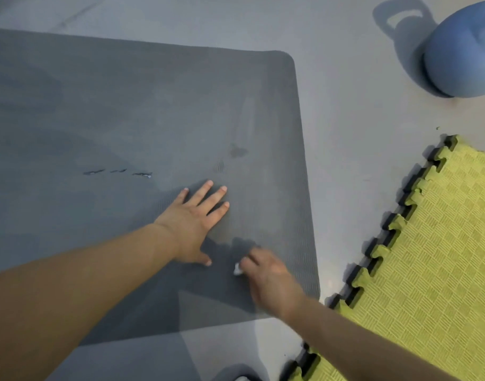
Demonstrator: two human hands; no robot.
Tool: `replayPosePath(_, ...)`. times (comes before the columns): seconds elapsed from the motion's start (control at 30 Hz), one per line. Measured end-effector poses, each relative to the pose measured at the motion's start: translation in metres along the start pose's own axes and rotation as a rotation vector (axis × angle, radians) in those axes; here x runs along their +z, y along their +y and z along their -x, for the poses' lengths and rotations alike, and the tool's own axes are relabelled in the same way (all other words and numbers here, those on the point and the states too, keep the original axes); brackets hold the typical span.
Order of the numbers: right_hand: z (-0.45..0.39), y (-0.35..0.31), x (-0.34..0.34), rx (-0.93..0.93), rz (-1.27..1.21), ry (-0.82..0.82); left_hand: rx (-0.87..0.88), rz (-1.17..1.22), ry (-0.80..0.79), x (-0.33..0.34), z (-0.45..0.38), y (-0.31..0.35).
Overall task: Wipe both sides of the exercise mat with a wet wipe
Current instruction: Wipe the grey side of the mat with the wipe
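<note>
Grey floor carried the exercise mat (126, 119), spread flat.
Right hand (266, 273) pinched the wet wipe (237, 269) on the near right corner; left hand (193, 224) pressed flat just beside. Unwiped mat stretched away leftward.

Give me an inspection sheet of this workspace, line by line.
Surface: grey floor.
Job's things: grey exercise mat lies flat, with small tears and damp streaks; white wet wipe mostly hidden under the right hand.
Clutter: blue kettlebell on the floor; yellow-green foam tile beside the mat.
Hands: left hand pressed flat on the mat, fingers spread; right hand blurred, holds the wipe on the mat.
Cables: nothing seen.
Surroundings: nothing seen beyond the floor.
</note>
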State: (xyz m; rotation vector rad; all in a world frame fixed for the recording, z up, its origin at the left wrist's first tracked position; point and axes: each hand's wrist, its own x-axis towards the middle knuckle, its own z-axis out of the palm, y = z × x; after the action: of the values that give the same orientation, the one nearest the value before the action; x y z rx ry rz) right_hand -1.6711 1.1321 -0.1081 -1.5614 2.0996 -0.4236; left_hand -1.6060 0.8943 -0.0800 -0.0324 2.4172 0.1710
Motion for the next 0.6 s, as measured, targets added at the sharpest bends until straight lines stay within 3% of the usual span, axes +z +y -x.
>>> replayPosePath(0.1, 0.003, 0.012, -0.01, -0.139, 0.055, -0.079, 0.035, -0.033, 0.0, 0.001, -0.003, 0.008)
replayPosePath(0.17, -0.027, 0.041, -0.031, -0.138, 0.081, -0.04, 0.026, -0.036, 0.004, -0.002, -0.005, 0.014)
replayPosePath(0.33, -0.08, 0.096, -0.076, 0.247, 0.231, 0.224, 0.016, -0.051, -0.032, -0.01, -0.009, 0.024)
replayPosePath(0.43, -0.064, 0.076, -0.059, 0.239, 0.159, 0.243, 0.017, -0.061, -0.082, -0.012, -0.01, 0.025)
replayPosePath(0.6, 0.024, -0.013, 0.01, 0.094, -0.047, 0.06, -0.013, -0.004, -0.112, -0.009, -0.01, 0.031)
